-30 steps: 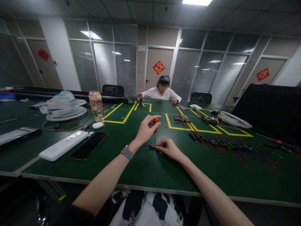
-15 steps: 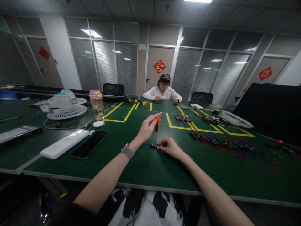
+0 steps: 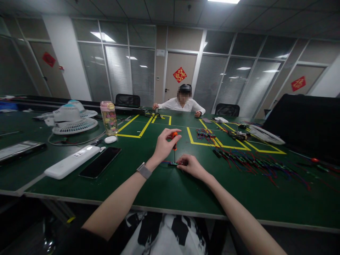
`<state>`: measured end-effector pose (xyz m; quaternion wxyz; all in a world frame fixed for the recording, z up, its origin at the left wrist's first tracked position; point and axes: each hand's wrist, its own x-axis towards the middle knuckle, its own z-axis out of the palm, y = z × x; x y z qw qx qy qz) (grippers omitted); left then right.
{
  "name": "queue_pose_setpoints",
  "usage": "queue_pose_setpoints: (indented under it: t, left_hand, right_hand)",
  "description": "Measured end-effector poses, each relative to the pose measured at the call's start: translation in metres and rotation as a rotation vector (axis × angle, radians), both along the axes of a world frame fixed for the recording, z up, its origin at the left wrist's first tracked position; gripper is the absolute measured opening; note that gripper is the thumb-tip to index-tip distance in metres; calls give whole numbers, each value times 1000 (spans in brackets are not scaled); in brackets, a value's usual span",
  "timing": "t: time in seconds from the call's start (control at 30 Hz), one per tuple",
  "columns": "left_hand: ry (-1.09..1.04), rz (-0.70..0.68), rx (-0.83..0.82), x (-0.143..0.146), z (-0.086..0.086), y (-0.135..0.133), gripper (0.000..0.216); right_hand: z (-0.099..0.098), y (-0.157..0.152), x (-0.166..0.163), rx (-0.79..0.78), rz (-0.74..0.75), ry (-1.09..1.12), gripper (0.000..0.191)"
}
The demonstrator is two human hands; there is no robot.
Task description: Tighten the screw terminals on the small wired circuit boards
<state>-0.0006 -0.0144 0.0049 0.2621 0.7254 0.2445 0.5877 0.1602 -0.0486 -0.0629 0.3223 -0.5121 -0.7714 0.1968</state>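
Observation:
My left hand [image 3: 164, 144], with a watch on its wrist, has its fingers curled round the orange and black handle of a screwdriver [image 3: 175, 146]. The screwdriver stands nearly upright, its thin shaft pointing down at a small green circuit board [image 3: 172, 164]. Red and blue wires [image 3: 165, 162] run off the board's left end. At the board's right end, the thumb and fingertips of my right hand [image 3: 194, 166] are closed on it, pressing it to the green table [image 3: 164, 194]. The exact contact of the screwdriver tip is too small to make out.
Several wired circuit boards [image 3: 252, 161] lie to the right, near a dark screen [image 3: 310, 127]. On the left are a phone [image 3: 101, 163], a white power strip [image 3: 73, 163], a bottle [image 3: 109, 118] and fans [image 3: 75, 125]. A person in white [image 3: 183, 103] sits opposite.
My left fingers have shifted round the screwdriver handle, the thumb and forefinger now curving about its top. My right hand stays on the board. The person opposite has moved one hand outward.

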Motion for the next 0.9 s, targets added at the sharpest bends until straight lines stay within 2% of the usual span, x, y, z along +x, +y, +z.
queue_pose_setpoints:
  t: [0.07, 0.1, 0.23, 0.4, 0.5, 0.57, 0.7, 0.73, 0.9]
  left_hand:
    - [16, 81, 44, 0, -1, 1, 29]
    - [20, 67, 39, 0, -2, 1, 30]
    - [-7, -132, -71, 1, -3, 3, 37]
    - [9, 5, 15, 0, -2, 2, 33]
    - [-4, -139, -67, 1, -1, 1, 37]
    - [-6, -174, -82, 1, 0, 1, 38]
    - [44, 47, 63, -1, 1, -2, 32]
    - [53, 68, 79, -1, 2, -2, 31]
    - [27, -124, -45, 0, 2, -3, 36]
  right_hand:
    - [0, -2, -1, 21, -18, -3, 10]
    - [-1, -2, -2, 27, -22, -6, 9]
    - [0, -4, -2, 27, -14, -13, 9]
    - [0, -1, 3, -5, 43, 14, 15]
    - [-1, -1, 5, -13, 60, 22, 18]
    - [-1, -1, 6, -13, 52, 19, 20]
    - [0, -2, 4, -11, 42, 23, 23]
    - [0, -3, 4, -11, 43, 25, 22]
    - [-1, -2, 5, -5, 59, 35, 14]
